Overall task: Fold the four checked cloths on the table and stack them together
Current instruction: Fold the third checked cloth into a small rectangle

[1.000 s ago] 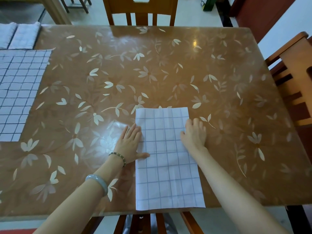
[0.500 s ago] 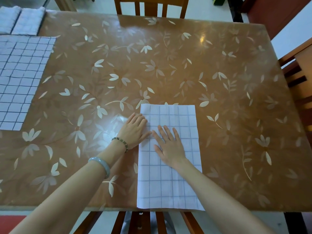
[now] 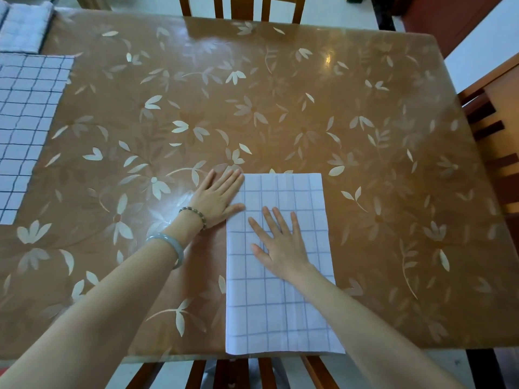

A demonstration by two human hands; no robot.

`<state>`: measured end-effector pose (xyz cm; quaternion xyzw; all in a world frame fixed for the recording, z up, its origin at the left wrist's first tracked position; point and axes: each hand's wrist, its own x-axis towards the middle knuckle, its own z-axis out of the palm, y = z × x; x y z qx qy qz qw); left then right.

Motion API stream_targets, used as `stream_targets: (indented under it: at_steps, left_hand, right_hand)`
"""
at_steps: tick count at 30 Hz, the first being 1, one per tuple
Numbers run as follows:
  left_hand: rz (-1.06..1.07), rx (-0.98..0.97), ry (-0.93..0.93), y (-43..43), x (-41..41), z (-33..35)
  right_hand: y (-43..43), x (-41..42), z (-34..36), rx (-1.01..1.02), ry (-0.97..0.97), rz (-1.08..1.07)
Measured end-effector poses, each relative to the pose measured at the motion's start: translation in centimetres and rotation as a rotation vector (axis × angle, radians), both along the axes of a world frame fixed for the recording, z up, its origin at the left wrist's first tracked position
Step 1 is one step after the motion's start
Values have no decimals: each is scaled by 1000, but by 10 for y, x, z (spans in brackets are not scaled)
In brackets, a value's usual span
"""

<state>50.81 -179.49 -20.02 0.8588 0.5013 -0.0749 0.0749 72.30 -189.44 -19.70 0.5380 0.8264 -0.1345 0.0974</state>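
A white checked cloth (image 3: 283, 307), folded into a long narrow strip, lies at the near edge of the brown flower-patterned table (image 3: 280, 108). My right hand (image 3: 278, 242) lies flat on the middle of this strip, fingers spread. My left hand (image 3: 216, 196) rests flat on the table at the strip's left edge, thumb touching the cloth. A second checked cloth (image 3: 25, 127) lies spread open at the table's left edge. Folded checked cloths (image 3: 24, 28) sit at the far left corner.
A wooden chair (image 3: 241, 7) stands at the far side of the table. Another wooden chair (image 3: 497, 136) stands on the right, and one (image 3: 252, 372) is just below the near edge.
My right hand has slid from the strip's right edge onto its middle and a little toward me. My left hand has stayed at the left edge. The view has tilted slightly.
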Motion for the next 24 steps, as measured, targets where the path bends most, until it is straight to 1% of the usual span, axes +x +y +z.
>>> stream_targets:
  at_steps: [2,4,8,12,13,15,18,22,24]
  left_hand:
    - [-21,5,-12,2,-3,0]
    - [-37,4,-18,2,-4,0]
    - [-56,31,-4,3,-5,0]
    - [-73,38,15,4,-6,-1]
    - [-70,38,9,4,-5,0]
    - [-69,35,13,4,-5,-1]
    - [-86,46,39,2,-5,-2]
    - [-63,129,27,-7,-4,5]
    - [-115,147,-26,-26,-2,0]
  right_hand:
    - [6,6,7,-53,12,42]
    - [14,15,12,-58,62,79]
    - [22,27,13,103,95,148]
    - [39,11,22,170,281,113]
    - [46,5,23,176,288,85]
    - [60,-4,23,142,226,68]
    - [64,-6,16,-14,69,105]
    - [65,-3,11,-46,15,124]
    - [67,-4,11,-58,-7,128]
